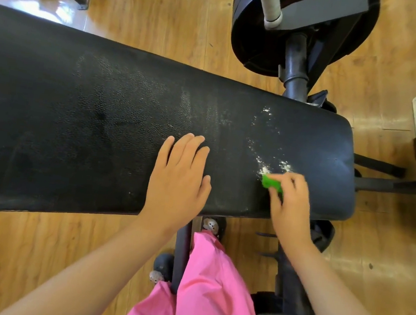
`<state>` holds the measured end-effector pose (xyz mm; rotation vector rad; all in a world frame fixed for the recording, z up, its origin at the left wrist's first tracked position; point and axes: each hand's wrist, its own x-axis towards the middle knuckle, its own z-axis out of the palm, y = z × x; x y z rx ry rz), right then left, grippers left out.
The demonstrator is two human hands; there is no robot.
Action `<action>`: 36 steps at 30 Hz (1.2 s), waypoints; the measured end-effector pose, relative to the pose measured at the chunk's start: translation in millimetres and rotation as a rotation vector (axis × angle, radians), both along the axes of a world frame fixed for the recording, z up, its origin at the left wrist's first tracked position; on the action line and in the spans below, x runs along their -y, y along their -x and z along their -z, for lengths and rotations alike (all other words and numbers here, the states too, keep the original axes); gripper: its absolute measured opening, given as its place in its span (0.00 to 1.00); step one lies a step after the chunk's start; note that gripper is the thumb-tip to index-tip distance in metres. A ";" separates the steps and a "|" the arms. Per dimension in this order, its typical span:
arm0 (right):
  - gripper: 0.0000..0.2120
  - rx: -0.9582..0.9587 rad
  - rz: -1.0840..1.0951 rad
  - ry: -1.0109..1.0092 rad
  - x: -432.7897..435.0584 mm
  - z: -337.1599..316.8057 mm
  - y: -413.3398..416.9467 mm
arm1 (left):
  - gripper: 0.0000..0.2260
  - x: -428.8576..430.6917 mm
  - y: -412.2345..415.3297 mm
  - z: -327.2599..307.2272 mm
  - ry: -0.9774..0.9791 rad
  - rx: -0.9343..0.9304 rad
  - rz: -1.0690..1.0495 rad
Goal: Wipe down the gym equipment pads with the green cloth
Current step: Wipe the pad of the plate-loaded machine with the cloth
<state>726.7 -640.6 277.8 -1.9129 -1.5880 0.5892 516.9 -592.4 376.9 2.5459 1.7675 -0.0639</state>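
Cloth (pixel 273 184) pinched in R hand (pixel 291 205) fingers; dust (pixel 264 169) lies just beyond, trailing toward pad's (pixel 95 114) far edge. L hand (pixel 179 180) flat, fingers straight, farther off.

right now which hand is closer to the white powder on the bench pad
Right. The right hand holds the green cloth against the white powder; the left hand lies flat on the pad, off to the powder's left.
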 end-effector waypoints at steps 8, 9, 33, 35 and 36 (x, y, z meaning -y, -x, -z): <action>0.11 -0.113 0.188 -0.001 -19.9 -16.0 54.5 | 0.20 0.5 -1.9 3.3 -0.014 -0.027 0.006; 0.11 -0.136 0.153 -0.023 -16.3 -22.4 64.9 | 0.20 0.7 -2.2 3.1 -0.012 -0.029 0.003; 0.11 -0.238 0.041 0.022 -6.0 -48.6 102.8 | 0.18 0.8 -3.9 4.3 -0.016 0.005 0.001; 0.15 -0.278 -0.017 0.013 -5.6 -53.2 108.7 | 0.18 -0.4 -2.0 3.5 -0.009 0.041 0.013; 0.14 -0.272 -0.045 0.009 -4.3 -50.5 103.0 | 0.18 -1.3 -0.1 2.7 -0.004 0.063 0.024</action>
